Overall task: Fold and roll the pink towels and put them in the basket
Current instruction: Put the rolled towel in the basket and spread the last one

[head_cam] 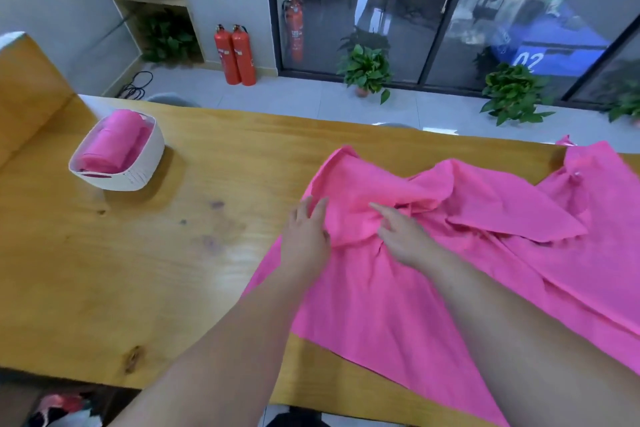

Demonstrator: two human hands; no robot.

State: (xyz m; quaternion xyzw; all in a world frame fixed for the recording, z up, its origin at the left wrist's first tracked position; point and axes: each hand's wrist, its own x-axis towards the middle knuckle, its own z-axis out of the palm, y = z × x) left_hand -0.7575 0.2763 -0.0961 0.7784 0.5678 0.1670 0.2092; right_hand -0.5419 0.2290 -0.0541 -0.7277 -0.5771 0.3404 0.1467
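Left hand (304, 236): fingers (317, 210) are lying straight and close together, flat on the left edge of the pink towel (381, 305), gripping nothing. Right hand (403, 241): the index finger is pointing straight and resting on a raised fold near the towel's middle. Its other fingers are sitting behind the hand in the crease, so I cannot tell whether they are clamping cloth. The hands are sitting near each other, both forearms crossing the towel's near half.

The towel is lying unfolded and crumpled across the right half of the counter (156, 253). The left edge is running diagonally from the left hand down toward the near edge. The bottom corner is reaching the counter's near edge at lower right. A far corner is poking up at the far edge, and the right side is running out of frame. A flap is lying folded over to the right of the right hand.

Bare wood is stretching left of the towel, open all the way to the basket (138, 173). The basket is sitting near the far left end, well apart from the towel, holding rolled pink towels (114, 146).

Beyond the far edge, fire extinguishers (235, 55) and potted plants (367, 69) are standing on the floor.
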